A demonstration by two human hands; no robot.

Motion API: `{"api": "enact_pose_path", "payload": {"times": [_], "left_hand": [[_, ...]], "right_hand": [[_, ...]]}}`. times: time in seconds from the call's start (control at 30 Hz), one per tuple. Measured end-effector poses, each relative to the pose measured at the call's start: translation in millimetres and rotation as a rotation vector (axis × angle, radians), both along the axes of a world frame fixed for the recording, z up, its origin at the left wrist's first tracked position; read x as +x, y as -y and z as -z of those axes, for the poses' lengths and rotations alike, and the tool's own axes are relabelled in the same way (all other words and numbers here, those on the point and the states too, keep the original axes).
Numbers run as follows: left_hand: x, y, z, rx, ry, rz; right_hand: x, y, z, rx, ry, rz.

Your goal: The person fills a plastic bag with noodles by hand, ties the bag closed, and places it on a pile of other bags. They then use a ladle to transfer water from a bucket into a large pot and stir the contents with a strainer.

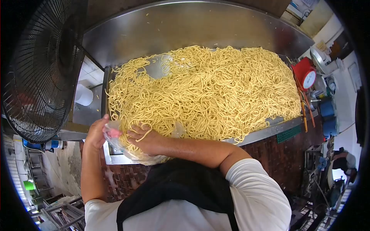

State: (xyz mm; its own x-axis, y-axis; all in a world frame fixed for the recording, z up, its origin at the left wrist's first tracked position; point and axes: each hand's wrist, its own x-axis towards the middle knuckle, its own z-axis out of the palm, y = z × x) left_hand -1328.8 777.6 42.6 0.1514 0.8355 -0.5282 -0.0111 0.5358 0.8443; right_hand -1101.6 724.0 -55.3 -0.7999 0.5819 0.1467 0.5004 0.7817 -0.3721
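Note:
A thick layer of yellow noodles [216,92] spreads over a metal tray table [254,131]. At the table's near left corner, my left hand [97,133] is closed on the rim of a clear plastic bag [133,154] with a pink patch. My right hand [148,141] reaches across my body to the bag's mouth, its fingers curled into noodles there. A few strands lie over those fingers. The bag's lower part sags against the table's near edge, partly hidden by my right forearm and apron.
A large black fan [42,69] stands close on the left, with a white container [83,95] beside it. A tall metal backboard [192,23] closes the far side. To the right are a red dial scale [304,73] and wooden-handled tools [304,115]. A green grate [289,134] lies below.

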Motion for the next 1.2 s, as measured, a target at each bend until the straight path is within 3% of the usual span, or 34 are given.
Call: {"api": "enact_pose_path", "payload": {"times": [0.03, 0.1, 0.17, 0.23, 0.3, 0.33, 0.37, 0.4, 0.47, 0.53, 0.6, 0.63, 0.7, 0.73, 0.8, 0.87, 0.9, 0.97, 1.0, 1.03, 1.07, 1.1, 1.17, 1.2], "left_hand": [[-1, 4, -2, -0.002, -0.003, -0.005], [4, 18, -11, -0.024, 0.369, -0.209], [-2, 28, -11, 0.076, 0.392, -0.247], [-25, 32, 4, 0.228, -0.18, 0.005], [-51, 45, 28, 0.229, -0.611, 0.007], [-54, 52, 30, 0.244, -0.677, 0.007], [-56, 57, 32, 0.26, -0.743, 0.012], [-76, 58, 46, 0.192, -0.647, 0.017], [-71, 64, 32, 0.152, -0.594, -0.025], [-44, 58, 12, 0.124, -0.357, -0.103], [9, 36, -8, 0.178, -0.129, -0.263], [41, 25, -22, 0.204, -0.035, -0.237], [89, -3, -30, 0.202, 0.201, -0.149], [104, -15, -27, 0.16, 0.345, -0.091], [128, -30, -57, 0.414, 0.306, 0.162], [131, -18, -110, 0.494, 0.303, 0.145], [133, -14, -126, 0.564, 0.29, 0.147], [126, -10, -130, 0.594, 0.443, 0.15], [119, -18, -115, 0.603, 0.424, 0.202], [120, -27, -91, 0.595, 0.426, 0.229], [122, -36, -63, 0.631, 0.023, 0.477], [124, -46, -38, 0.658, -0.388, 0.707], [163, -54, 10, 0.689, -0.744, 1.06], [178, -57, 44, 0.679, -0.927, 1.098]], "right_hand": [[0, 0, 1, 0.001, 0.004, -0.005], [1, -1, -2, -0.002, 0.001, -0.024], [8, -3, -16, -0.062, 0.062, -0.047], [10, -5, -24, -0.116, 0.042, -0.08], [12, -9, -32, -0.187, 0.066, -0.093], [18, -17, -56, -0.219, 0.157, -0.144], [24, -35, -72, -0.479, 0.142, -0.185], [32, -54, -79, -0.738, 0.134, -0.226], [59, -81, -65, -0.402, -0.185, 0.034], [73, -114, -61, 0.119, 0.096, 0.23], [72, -140, -48, -0.284, 0.478, 0.229], [71, -138, -28, -0.275, 0.473, 0.221], [66, -128, 6, -0.236, 0.126, 0.374], [64, -117, 0, -0.219, 0.13, 0.362], [66, -93, -29, -0.412, -0.193, 0.401], [37, -86, -77, -0.368, -0.384, 0.334], [-1, -92, -65, -0.605, -0.749, 0.403], [-31, -88, -80, -0.538, -0.763, 0.304], [-31, -72, -109, -0.252, -0.398, 0.149], [-63, -61, -77, -0.873, -0.797, 0.099], [-95, -52, -21, -1.493, -1.182, 0.015], [-104, -48, 34, -1.477, -1.192, 0.028], [-65, -23, 18, -0.886, -0.721, 0.09], [-54, -17, 23, -0.78, -0.61, 0.108]]}}
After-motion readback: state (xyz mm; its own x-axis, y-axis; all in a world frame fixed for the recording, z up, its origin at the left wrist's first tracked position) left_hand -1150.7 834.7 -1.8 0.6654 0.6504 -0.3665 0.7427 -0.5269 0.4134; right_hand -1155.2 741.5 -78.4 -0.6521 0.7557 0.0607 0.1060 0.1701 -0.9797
